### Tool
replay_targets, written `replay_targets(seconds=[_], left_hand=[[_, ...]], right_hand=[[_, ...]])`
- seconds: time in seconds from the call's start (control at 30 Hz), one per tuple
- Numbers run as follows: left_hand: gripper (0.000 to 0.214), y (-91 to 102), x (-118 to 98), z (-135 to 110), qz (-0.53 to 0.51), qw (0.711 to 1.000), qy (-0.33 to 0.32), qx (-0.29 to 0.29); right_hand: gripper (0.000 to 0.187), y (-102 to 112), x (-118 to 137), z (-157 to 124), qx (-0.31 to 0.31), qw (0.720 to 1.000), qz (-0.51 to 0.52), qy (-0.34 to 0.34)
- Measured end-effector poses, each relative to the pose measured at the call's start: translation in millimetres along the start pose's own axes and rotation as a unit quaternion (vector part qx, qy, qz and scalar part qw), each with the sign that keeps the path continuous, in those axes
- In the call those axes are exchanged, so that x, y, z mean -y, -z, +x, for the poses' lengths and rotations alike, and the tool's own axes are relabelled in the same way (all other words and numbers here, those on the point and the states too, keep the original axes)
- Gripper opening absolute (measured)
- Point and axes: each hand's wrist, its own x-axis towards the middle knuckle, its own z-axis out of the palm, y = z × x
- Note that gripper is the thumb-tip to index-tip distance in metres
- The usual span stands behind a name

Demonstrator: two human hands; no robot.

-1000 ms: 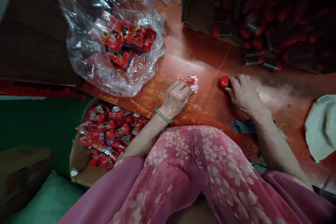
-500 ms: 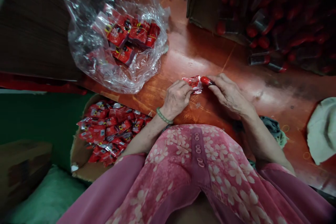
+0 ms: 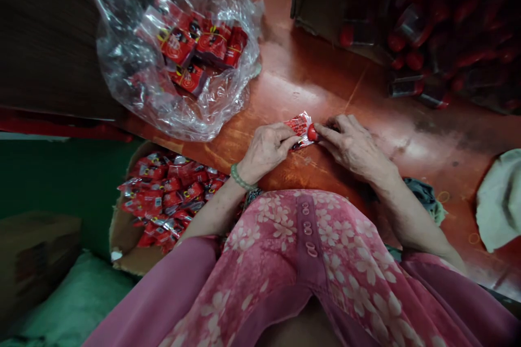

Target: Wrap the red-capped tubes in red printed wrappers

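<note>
My left hand (image 3: 266, 152), with a green bead bracelet at the wrist, pinches a small red printed plastic packet (image 3: 299, 127) by its left side. At the packet's right edge is the rounded red end of a small container (image 3: 313, 133), touching the packet or just inside its mouth; I cannot tell which. My right hand (image 3: 352, 146) grips this container between thumb and fingers, which hide most of its body. Both hands are close together, low over the brown-red table (image 3: 280, 78).
A clear plastic bag (image 3: 195, 119) with rubber-banded bundles of red packets (image 3: 175, 43) lies at upper left. Filled red packets (image 3: 163, 190) heap in a cardboard box (image 3: 126, 227) below. Red-ended clear containers (image 3: 407, 84) fill a dark box at upper right. Pale cloth (image 3: 499, 200) lies far right.
My right hand has brought the container's red end leftward against the packet's right edge. My left hand has shifted slightly left, and the packet now sits more tilted.
</note>
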Motion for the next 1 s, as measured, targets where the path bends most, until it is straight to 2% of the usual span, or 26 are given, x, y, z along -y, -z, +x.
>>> replay_targets(seconds=[0.1,0.2,0.33,0.4,0.5,0.6,0.7,0.9,1.0], left_hand=[[0.018,-2.4,0.0,-0.4,0.000,1.000,0.005,-0.020],[0.011,-5.0,-0.3,-2.9,-0.037,0.997,0.027,-0.068],[0.014,-3.2,-4.9,-6.8,-0.078,0.988,0.028,-0.129],[0.016,-0.3,-9.3,-8.3,-0.079,0.987,0.020,-0.137],[0.019,4.9,-16.8,-9.6,-0.054,0.990,0.003,-0.131],[0.023,9.3,-22.8,-10.4,-0.025,0.992,-0.026,-0.123],[0.026,11.6,-26.8,-11.4,-0.004,0.991,-0.053,-0.121],[0.018,11.7,-30.4,-13.3,0.037,0.980,-0.129,-0.144],[0.017,13.0,-28.5,-11.7,0.088,0.970,-0.165,-0.155]], right_hand=[[0.046,-3.2,-3.5,-1.0,-0.013,0.999,0.040,-0.008],[0.045,-6.1,-10.6,-4.6,-0.070,0.985,0.148,-0.048],[0.044,-6.6,-17.5,-11.8,-0.157,0.923,0.328,-0.123],[0.044,-5.3,-17.0,-14.7,-0.163,0.897,0.388,-0.136],[0.043,-1.4,-11.7,-17.1,-0.157,0.883,0.424,-0.128],[0.042,3.9,-5.1,-17.0,-0.135,0.888,0.426,-0.108],[0.038,9.2,-1.6,-15.4,-0.103,0.905,0.406,-0.072],[0.032,16.8,-0.7,-11.0,-0.075,0.941,0.330,0.006],[0.029,16.0,-1.0,-8.2,-0.077,0.945,0.316,0.027]])
